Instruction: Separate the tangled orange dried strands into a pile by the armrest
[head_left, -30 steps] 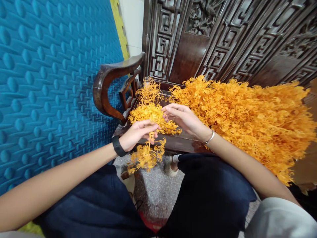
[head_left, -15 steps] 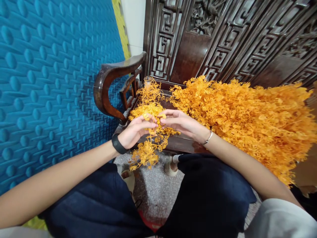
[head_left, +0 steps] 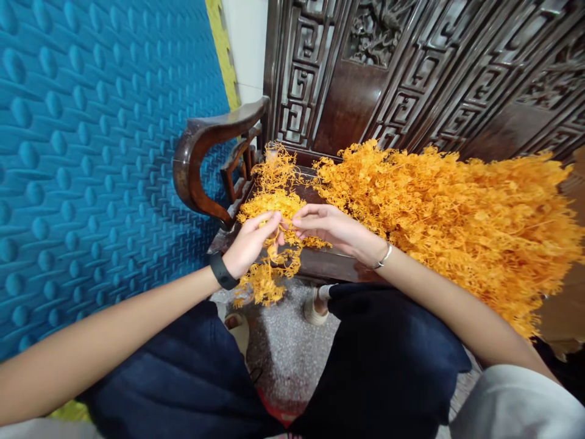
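My left hand (head_left: 254,239), with a black band at the wrist, is closed with thumb against fingers on a curly yellow-orange artificial flower sprig (head_left: 262,281). The sprig dangles below that hand, over the gap between my knees. Close on the right, my right hand (head_left: 329,227) has its thumb and fingers pinched together near the sprig's upper part; the bit between its fingertips is too small to make out. Behind both hands a small heap of similar yellow sprigs (head_left: 274,198) lies on the dark wooden bench seat (head_left: 326,261).
A large pile of orange sprigs (head_left: 457,219) covers the bench to the right. At the left stands the bench's curved armrest (head_left: 183,164), beside a blue textured mat (head_left: 100,152). The carved wooden backrest (head_left: 351,103) rises behind. Speckled floor (head_left: 292,335) shows between my legs.
My left thumb has moved up and pressed onto the fingers. The hanging sprig has swung slightly left and up. My right hand's fingertips have drawn closer together.
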### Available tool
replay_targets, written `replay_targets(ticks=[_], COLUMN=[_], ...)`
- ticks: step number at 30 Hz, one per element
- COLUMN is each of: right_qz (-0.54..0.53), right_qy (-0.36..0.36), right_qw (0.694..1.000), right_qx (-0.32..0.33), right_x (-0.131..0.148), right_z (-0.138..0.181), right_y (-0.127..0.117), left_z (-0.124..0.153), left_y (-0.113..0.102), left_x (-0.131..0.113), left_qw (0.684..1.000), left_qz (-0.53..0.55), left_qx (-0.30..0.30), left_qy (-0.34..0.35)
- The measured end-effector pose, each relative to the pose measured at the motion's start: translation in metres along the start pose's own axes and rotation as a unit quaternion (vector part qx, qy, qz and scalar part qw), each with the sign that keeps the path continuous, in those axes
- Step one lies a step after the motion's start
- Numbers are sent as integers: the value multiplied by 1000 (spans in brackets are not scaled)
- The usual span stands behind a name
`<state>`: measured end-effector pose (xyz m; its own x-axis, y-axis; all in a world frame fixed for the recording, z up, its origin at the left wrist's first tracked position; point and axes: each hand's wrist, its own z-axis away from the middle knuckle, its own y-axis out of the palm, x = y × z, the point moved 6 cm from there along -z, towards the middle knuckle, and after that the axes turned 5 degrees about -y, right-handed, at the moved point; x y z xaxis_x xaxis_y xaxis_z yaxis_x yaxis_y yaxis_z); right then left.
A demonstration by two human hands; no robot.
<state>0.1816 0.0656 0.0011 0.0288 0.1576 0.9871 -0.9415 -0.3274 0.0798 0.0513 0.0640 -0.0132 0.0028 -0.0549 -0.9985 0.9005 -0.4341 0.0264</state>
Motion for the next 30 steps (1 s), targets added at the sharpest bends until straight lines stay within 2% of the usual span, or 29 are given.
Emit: replay_targets(ticks=[3, 6, 8, 11, 13, 16, 17, 19, 22, 26, 30], right_qz=[40, 97, 118, 114, 122, 136, 141, 176, 249, 304, 345], right_qy=[-54, -113, -136, -147, -155, -158, -153, -109, -57, -44, -41], right_qw=[997, 987, 981, 977, 966, 923, 911, 915, 915, 911, 911], right_qx=[-25, -57, -80, -106, -165, -324, -357, -347, -312, -276, -223], right_x=[6, 12, 14, 18, 22, 20, 15, -3, -33, -56, -64], right_z=[-1, -1, -2, -6, -8, -4, -3, -7, -15, -27, -36], right_y=[-4, -5, -4, -7, -24, -77, -95, -120, -140, -143, -136], left_z=[3, 7, 9, 12, 18, 30, 33, 35, 27, 16, 12], left_y=[-2, 1, 4, 4, 2, -4, -6, -7, -4, 4, 13], left_x=[-6, -14, -17, -17, -18, -19, -18, -15, -4, 16, 21], left_qw=[991, 962, 951, 951, 952, 957, 962, 975, 990, 994, 991], left_qz=[-122, -250, -283, -274, -262, -230, -211, -173, -135, -86, -89], left_qx=[-13, -30, -41, -68, -90, -114, -111, -86, -32, 21, 69], left_qy=[46, 101, 118, 125, 132, 137, 130, 106, 37, -63, -73])
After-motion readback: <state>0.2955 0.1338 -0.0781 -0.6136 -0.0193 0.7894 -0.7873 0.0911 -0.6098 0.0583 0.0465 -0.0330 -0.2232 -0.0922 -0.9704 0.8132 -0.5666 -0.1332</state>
